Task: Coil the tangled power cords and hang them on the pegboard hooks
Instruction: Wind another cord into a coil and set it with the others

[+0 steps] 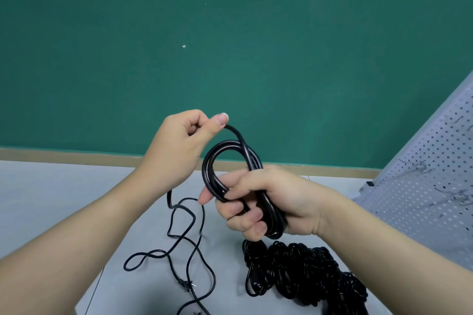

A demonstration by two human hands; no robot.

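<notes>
My right hand (258, 202) grips a small coil of black power cord (212, 161), its loops standing up above my fist. My left hand (179, 146) pinches the same cord (236, 133) between thumb and fingers just above the coil. The loose rest of this cord (179, 238) trails down behind my left wrist onto the table, ending in a plug (183, 284). A tangled pile of black cords (302, 271) lies on the table under my right hand. The grey pegboard (430, 176) with metal hooks (414, 167) leans at the right.
The grey table (51, 186) runs back to a green wall (179, 33) with a tan strip along its foot. The pegboard's lower edge rests near the table's far right.
</notes>
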